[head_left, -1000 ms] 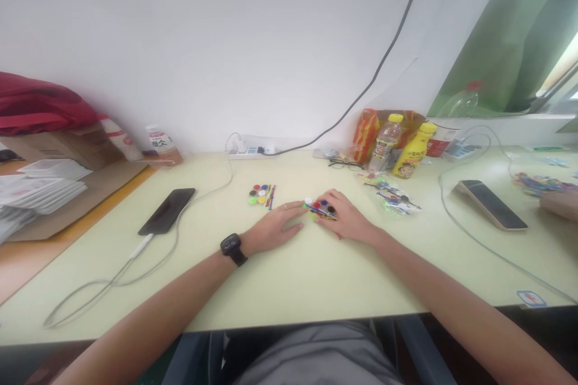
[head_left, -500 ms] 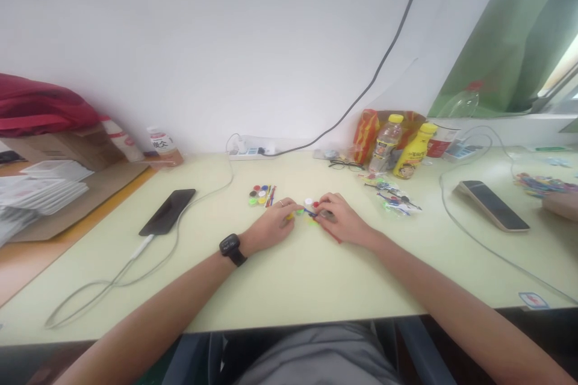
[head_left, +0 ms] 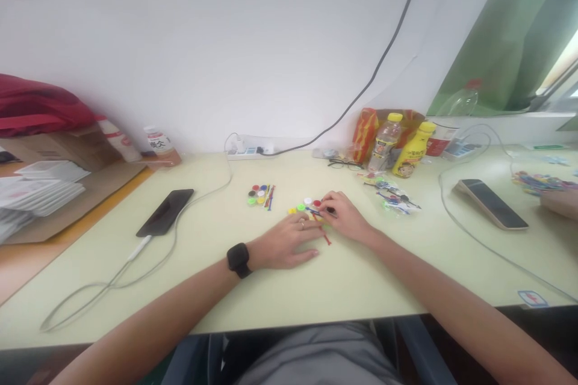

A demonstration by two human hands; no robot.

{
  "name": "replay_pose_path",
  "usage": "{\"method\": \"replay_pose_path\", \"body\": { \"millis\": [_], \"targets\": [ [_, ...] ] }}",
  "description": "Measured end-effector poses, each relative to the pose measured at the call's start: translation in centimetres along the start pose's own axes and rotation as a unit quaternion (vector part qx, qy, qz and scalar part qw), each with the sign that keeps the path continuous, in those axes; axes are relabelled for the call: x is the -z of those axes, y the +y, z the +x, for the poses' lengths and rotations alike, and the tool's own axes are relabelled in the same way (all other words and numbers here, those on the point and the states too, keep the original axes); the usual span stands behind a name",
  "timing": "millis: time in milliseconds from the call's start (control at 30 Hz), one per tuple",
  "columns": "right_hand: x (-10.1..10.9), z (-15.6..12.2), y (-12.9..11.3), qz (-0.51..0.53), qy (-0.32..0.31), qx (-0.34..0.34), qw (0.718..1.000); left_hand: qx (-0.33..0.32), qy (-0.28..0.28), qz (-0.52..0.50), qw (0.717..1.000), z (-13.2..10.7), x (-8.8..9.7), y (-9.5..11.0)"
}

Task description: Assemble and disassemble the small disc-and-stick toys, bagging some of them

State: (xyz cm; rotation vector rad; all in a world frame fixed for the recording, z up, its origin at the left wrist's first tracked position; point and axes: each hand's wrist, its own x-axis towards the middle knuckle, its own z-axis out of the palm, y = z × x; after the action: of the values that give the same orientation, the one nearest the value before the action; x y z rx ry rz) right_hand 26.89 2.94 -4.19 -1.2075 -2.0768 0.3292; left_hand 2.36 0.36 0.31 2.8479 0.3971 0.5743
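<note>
My left hand (head_left: pixel 293 242) lies low over the table with its fingers stretched out, the fingertips beside small plastic sticks. My right hand (head_left: pixel 345 218) is closed in a pinch at one end of a thin blue plastic stick (head_left: pixel 312 211). Around the fingers lie small round discs: a yellow disc (head_left: pixel 292 210), a green disc (head_left: pixel 301 208), a white disc (head_left: pixel 307 201), a red disc (head_left: pixel 316 203) and a black disc (head_left: pixel 331 210). A red stick (head_left: pixel 327 239) pokes out below the hands. Other pieces are partly hidden under the fingers.
A neat group of discs (head_left: pixel 257 194) and sticks (head_left: pixel 270 198) lies left of centre. Bagged pieces (head_left: pixel 392 195) are at the right. A phone (head_left: pixel 166 212) with a cable is at left; bottles (head_left: pixel 413 150), glasses (head_left: pixel 345 164) and a power strip (head_left: pixel 250 152) line the wall.
My left hand has moved right and nearer to me, its fingers now stretched toward the right hand, uncovering the yellow and green discs. My right hand has shifted slightly.
</note>
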Motion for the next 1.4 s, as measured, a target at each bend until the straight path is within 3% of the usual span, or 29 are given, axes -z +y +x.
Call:
{"method": "replay_pose_path", "body": {
  "millis": [133, 233, 433, 600, 867, 1100, 1400],
  "targets": [
    [0.4, 0.1, -0.6, -0.003, 0.019, 0.008, 1.000, 0.006, 0.019, -0.006, 1.000, -0.2, 0.1, -0.7],
    [1.1, 0.3, -1.2, 0.000, 0.068, 0.008, 0.998, 0.011, 0.031, -0.015, 0.999, -0.3, -0.1, -1.1],
    [2.3, 0.8, -0.5, 0.067, 0.150, -0.054, 0.985, 0.015, 0.052, -0.026, 0.998, -0.3, -0.8, -2.0],
    [2.2, 0.9, 1.2, 0.068, 0.114, -0.086, 0.987, 0.008, 0.060, -0.026, 0.998, -0.4, -1.0, -2.3],
    [1.4, 1.0, 2.0, 0.004, 0.003, -0.063, 0.998, 0.028, 0.057, -0.131, 0.989, -0.4, -0.3, -1.5],
    [1.7, 1.1, 2.0, -0.017, 0.011, -0.050, 0.999, 0.063, 0.079, -0.122, 0.987, -0.7, -0.4, -1.8],
    [1.7, 1.1, 2.1, -0.032, 0.013, -0.063, 0.997, 0.090, 0.165, -0.005, 0.982, -1.2, -1.4, -4.8]
  ]
}}
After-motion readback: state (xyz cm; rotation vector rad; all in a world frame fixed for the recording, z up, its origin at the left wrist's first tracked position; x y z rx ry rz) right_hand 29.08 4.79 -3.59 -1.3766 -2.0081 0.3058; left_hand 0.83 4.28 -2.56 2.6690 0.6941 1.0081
